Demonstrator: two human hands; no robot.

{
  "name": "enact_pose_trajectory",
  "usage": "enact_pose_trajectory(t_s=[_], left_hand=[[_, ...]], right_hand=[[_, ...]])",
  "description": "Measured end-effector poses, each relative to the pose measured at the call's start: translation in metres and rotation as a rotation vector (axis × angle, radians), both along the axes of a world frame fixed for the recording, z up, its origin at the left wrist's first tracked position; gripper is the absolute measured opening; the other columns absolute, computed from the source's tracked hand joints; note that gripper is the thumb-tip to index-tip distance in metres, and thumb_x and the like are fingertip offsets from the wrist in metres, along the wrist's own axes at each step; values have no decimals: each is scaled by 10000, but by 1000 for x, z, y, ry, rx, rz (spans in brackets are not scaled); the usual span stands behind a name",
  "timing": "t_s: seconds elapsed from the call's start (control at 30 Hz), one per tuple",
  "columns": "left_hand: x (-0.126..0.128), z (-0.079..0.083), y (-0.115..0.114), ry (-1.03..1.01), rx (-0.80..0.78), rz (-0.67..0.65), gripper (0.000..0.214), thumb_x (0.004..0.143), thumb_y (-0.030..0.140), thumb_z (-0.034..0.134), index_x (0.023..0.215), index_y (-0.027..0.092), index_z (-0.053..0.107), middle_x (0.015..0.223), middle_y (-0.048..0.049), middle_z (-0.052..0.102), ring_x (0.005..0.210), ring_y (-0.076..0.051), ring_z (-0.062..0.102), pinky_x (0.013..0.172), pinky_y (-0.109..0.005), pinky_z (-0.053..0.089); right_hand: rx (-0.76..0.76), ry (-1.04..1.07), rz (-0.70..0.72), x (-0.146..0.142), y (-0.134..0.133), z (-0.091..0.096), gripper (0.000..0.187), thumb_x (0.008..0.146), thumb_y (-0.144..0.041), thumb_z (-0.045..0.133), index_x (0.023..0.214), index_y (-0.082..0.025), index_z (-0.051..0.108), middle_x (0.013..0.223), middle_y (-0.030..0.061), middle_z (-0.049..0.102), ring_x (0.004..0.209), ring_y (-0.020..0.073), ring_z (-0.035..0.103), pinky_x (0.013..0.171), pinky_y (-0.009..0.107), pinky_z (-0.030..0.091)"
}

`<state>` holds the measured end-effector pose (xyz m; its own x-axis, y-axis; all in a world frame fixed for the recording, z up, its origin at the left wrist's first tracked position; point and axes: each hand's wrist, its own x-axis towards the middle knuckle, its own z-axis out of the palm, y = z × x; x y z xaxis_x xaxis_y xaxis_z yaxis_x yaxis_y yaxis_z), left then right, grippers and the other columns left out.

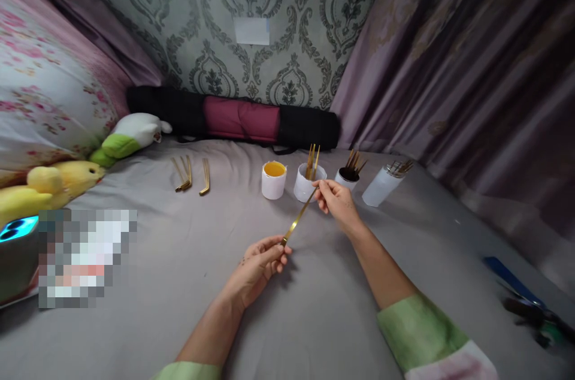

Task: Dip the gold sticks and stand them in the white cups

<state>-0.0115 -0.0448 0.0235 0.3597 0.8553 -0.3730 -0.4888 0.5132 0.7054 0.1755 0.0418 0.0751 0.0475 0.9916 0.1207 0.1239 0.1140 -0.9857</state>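
Observation:
Between my two hands a thin, shiny gold strip (296, 223) slants up to the right. My left hand (263, 263) pinches its lower end, which shows a darker tip, between thumb and fingers. The fingers of my right hand (335, 197) close on its upper end, just in front of a white cup (302, 188) in which several gold sticks (311, 161) stand upright. Left of that cup is a white cup with yellow inside (273, 185). Two small bunches of similar gold strips with bent ends (184, 179) (205, 179) lie farther left.
Right of my right hand stand a cup of dark sticks (348, 176) and a tilted white container (380, 185) of thin sticks. A black and maroon roll (242, 119) lies along the wall. Plush toys (67, 179) and a phone (20, 260) are at left, a blue object (514, 278) at right.

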Motion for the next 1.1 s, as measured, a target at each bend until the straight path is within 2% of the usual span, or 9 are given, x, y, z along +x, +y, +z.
enact_pose_trajectory(t_s=[0.7, 1.1], left_hand=[[-1, 1, 2, 6, -27, 39, 270, 701, 151, 611, 953, 83, 542, 792, -91, 607, 585, -69, 530, 515, -172, 416], [-7, 3, 4, -75, -100, 70, 258, 710, 148, 606, 956, 86, 558, 769, -62, 591, 603, -67, 543, 558, -177, 457]], right_hand=[[-1, 53, -13, 10, -1, 4, 288, 746, -438, 494, 742, -157, 556, 572, -25, 508, 377, 34, 406, 303, 149, 277], [61, 87, -80, 25, 6, 23, 279, 728, -434, 527, 733, -156, 552, 566, -22, 501, 379, 33, 395, 307, 154, 273]])
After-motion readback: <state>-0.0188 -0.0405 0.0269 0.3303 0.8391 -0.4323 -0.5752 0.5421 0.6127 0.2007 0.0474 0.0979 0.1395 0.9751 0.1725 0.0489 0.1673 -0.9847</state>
